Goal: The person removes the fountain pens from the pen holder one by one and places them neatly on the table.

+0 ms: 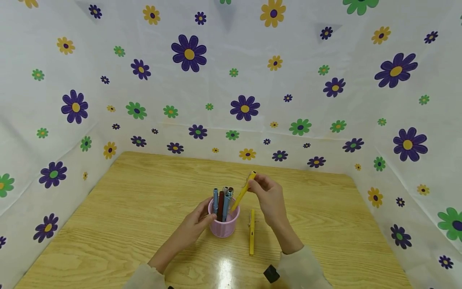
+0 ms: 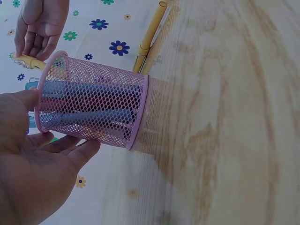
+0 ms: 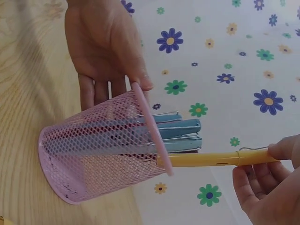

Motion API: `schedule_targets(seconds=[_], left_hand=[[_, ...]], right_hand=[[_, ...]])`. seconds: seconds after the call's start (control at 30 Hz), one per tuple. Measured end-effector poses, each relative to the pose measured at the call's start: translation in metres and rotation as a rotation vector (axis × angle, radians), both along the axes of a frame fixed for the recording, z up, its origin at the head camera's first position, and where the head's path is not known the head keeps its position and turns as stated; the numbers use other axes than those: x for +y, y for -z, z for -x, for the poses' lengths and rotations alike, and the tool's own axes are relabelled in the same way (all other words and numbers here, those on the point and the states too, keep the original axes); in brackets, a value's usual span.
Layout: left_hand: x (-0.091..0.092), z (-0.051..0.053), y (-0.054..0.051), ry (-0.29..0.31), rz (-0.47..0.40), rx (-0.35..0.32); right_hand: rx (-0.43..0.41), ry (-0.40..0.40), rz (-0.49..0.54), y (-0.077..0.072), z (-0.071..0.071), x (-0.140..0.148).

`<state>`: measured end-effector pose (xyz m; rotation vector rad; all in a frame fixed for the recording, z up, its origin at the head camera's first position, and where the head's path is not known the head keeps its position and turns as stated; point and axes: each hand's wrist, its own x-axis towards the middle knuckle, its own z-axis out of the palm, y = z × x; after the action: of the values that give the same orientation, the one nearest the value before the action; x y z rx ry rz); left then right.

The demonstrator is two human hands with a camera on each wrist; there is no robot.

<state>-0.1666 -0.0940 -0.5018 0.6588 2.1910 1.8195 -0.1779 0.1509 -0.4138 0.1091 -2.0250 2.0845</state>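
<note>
A pink mesh pen holder (image 1: 223, 229) stands upright on the table, with several blue, dark red and grey pens (image 1: 221, 204) inside. My left hand (image 1: 196, 220) holds it from the left side, thumb at the rim and fingers round the mesh. A yellow pen (image 3: 211, 159) is pinched near its clip end by my right hand (image 1: 268, 196); it slants, with its lower end inside the rim at the right. Another yellow pen (image 1: 252, 237) lies on the table to the right of the holder, below my right hand.
The wood-grained table (image 1: 144, 188) is enclosed at the back and sides by white cloth (image 1: 223, 88) printed with flowers. A small black block (image 1: 271, 273) sits by the right sleeve (image 1: 303, 269).
</note>
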Motion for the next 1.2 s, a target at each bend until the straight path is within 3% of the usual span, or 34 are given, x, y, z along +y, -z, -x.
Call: schedule_targets(seconds=[0.3,0.63,1.2], left_hand=[[-0.001,0.001,0.002,0.006,0.005,0.024],[-0.001,-0.001,0.001,0.007,0.008,0.033],[-0.002,0.000,0.001,0.013,0.004,0.048]], right_hand=[[0.053,0.017,0.080,-0.012,-0.003,0.011],[0.077,0.031,0.071,-0.021,-0.009,0.029],[0.005,0.114,0.048,-0.024,-0.018,0.062]])
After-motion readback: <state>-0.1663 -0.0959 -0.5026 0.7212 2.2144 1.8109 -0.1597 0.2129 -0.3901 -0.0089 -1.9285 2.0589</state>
